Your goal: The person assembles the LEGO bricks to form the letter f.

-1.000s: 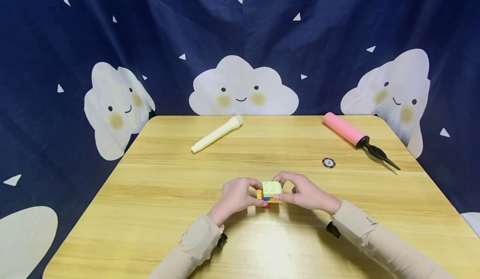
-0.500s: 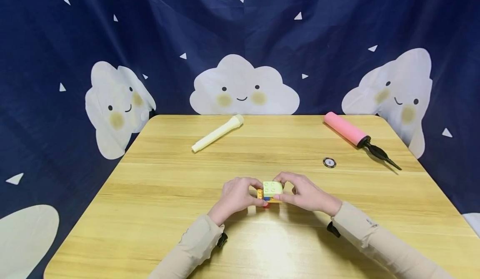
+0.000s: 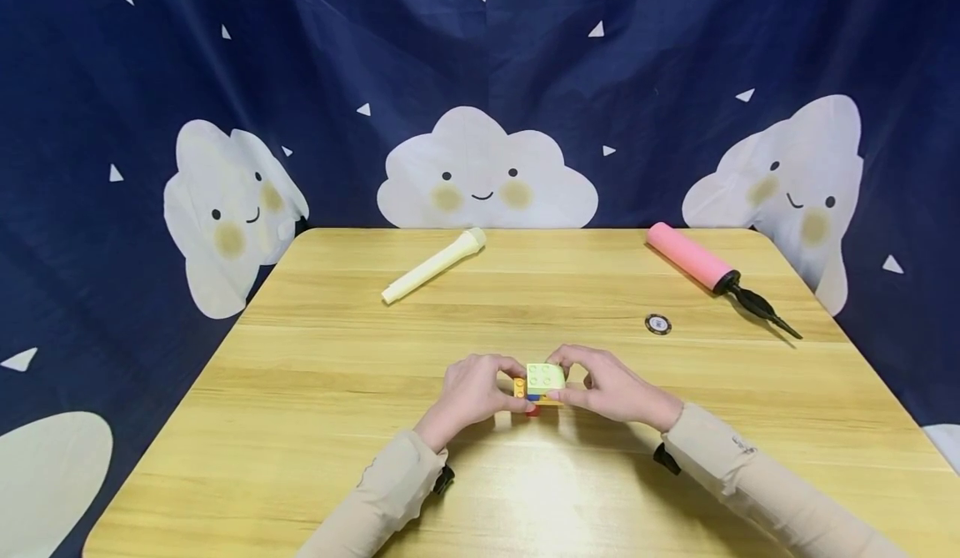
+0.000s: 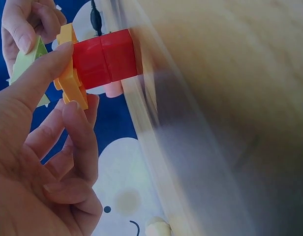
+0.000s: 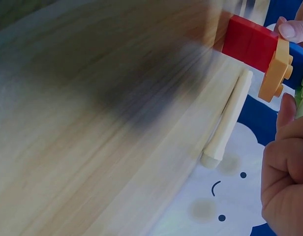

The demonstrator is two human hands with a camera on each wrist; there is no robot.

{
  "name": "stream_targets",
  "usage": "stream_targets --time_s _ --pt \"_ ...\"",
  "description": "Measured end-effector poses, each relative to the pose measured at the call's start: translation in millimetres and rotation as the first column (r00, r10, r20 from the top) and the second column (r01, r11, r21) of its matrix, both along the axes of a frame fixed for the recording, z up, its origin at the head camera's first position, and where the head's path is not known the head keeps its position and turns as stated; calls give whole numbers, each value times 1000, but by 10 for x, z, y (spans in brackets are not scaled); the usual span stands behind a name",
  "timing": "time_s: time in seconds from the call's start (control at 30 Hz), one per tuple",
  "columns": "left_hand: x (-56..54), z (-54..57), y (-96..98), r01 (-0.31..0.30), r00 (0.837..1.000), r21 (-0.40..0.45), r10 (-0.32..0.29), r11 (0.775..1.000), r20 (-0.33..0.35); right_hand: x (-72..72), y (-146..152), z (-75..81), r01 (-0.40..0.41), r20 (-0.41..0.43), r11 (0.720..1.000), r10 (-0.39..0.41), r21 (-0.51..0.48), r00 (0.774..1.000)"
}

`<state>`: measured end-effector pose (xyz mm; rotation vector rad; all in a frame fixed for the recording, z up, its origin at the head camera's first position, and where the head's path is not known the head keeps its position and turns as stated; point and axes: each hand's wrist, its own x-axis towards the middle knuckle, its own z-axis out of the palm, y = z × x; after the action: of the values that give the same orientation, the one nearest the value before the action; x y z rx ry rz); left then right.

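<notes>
A small stack of toy building bricks stands near the middle of the table. At its bottom are red bricks point(image 4: 105, 55), two in a column, with a flat orange brick point(image 5: 276, 69) across them. A blue brick point(image 5: 300, 64) sits above the orange one, and a light green brick point(image 3: 545, 377) with a rounded end tops the stack. My left hand point(image 3: 472, 391) pinches the orange brick's end between thumb and fingers. From the other side, my right hand point(image 3: 613, 383) grips the light green brick, thumb in front and forefinger behind.
A cream toy microphone point(image 3: 433, 267) lies at the table's back, left of centre. At the back right rests a pink hand pump point(image 3: 688, 256) with a black nozzle. A round chip point(image 3: 657, 324) lies beyond my right hand. A blue cloud-patterned curtain point(image 3: 337, 41) hangs behind the table.
</notes>
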<state>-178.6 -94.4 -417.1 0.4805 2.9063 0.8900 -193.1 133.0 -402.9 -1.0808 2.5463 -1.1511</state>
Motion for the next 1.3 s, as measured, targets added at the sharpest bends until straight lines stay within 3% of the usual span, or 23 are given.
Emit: stream_targets --time_s 0.63,0.77,0.93,1.07,1.3 --pt "-4 7 -7 -2 1000 -3 2 1000 1 13 -12 -21 12 -1 1000 -12 -25 1000" --pt "1 10 -6 -1 1000 2 1 1000 5 26 4 -23 43 -38 999 -43 -3 998" --pt "13 17 6 -2 1000 -5 2 1000 8 56 35 -58 124 -115 988 -113 95 987" --pt "19 14 9 -3 1000 -6 3 1000 13 82 39 -108 136 -169 978 -109 158 980" --pt "25 18 9 -2 1000 -13 2 1000 6 105 43 -170 146 -152 982 -127 119 980"
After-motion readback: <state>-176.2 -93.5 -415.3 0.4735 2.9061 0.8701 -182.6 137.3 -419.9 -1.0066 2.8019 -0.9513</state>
